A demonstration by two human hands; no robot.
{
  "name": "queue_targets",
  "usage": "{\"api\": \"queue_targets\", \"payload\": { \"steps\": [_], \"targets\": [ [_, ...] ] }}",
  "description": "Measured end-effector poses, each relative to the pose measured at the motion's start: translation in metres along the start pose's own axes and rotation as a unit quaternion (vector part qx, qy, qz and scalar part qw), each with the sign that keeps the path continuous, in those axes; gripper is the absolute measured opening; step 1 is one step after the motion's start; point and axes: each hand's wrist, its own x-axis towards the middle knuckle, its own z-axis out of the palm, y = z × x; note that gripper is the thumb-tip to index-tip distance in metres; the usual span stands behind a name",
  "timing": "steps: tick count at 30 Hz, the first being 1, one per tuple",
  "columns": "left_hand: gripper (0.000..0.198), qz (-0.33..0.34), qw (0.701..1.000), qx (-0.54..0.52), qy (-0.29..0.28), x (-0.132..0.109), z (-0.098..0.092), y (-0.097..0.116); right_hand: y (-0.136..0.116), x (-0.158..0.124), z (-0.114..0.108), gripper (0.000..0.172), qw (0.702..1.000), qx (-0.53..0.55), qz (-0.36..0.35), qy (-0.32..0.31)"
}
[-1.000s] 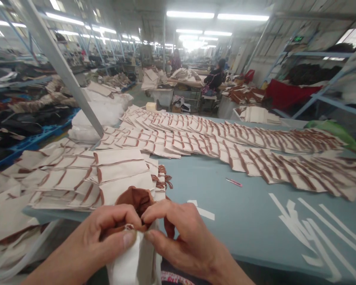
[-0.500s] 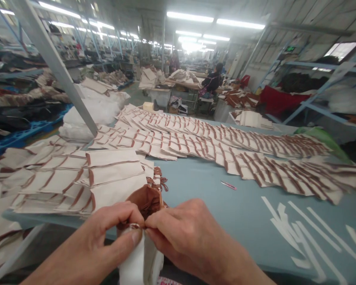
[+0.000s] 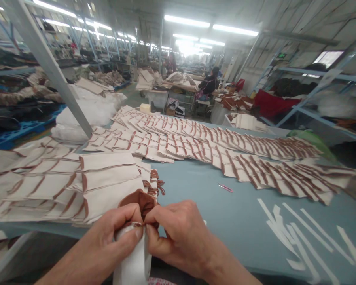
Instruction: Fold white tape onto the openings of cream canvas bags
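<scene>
Between my hands, close to the table's near edge, is a fabric piece point(image 3: 133, 253) with a cream body and a brown cloth part point(image 3: 139, 200) above it. My left hand point(image 3: 115, 233) pinches its edge between thumb and forefinger. At the same spot my right hand point(image 3: 178, 229) pinches the edge too, fingertips nearly touching the left ones. What exactly lies between the fingertips is too small to make out. Just beyond, to the left, lies a stack of cream panels with brown binding point(image 3: 109, 170), with brown loops point(image 3: 157, 184) at its right end.
Long overlapping rows of bound cream panels point(image 3: 184, 146) run across the blue-green table point(image 3: 190, 180). A small pink tool point(image 3: 225, 187), perhaps a seam ripper, and white strips point(image 3: 296, 233) lie on the right. A metal post point(image 3: 56, 75) rises at left; another person point(image 3: 209, 83) sits farther back.
The camera view has shifted slightly. Both hands keep pinching the fabric edge; the right hand's fingers have shifted a little, and the cream part has turned in its hang.
</scene>
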Motion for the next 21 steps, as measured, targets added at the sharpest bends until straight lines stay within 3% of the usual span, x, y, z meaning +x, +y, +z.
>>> {"api": "queue_targets", "payload": {
  "steps": [5, 10, 16, 19, 21],
  "targets": [
    [0.032, -0.009, 1.0, -0.019, 0.009, 0.002, 0.002, 0.01, 0.002, 0.006, 0.005, 0.014, 0.995, 0.077, 0.056, -0.01],
    [0.03, -0.013, 0.999, -0.018, 0.024, 0.005, 0.001, 0.002, 0.007, 0.008, 0.01, 0.014, 0.988, 0.139, 0.059, -0.027],
    [0.027, 0.033, 0.997, 0.047, 0.047, 0.013, 0.005, -0.015, 0.009, 0.008, 0.001, 0.013, 0.985, 0.148, 0.077, -0.053],
    [0.031, 0.048, 0.995, 0.085, 0.027, 0.011, -0.002, -0.027, 0.006, 0.007, -0.001, 0.009, 0.978, 0.186, 0.093, -0.026],
    [0.035, 0.043, 0.993, 0.112, -0.014, 0.007, -0.014, -0.032, 0.006, 0.007, 0.002, 0.015, 0.981, 0.181, 0.063, -0.01]
  ]
}}
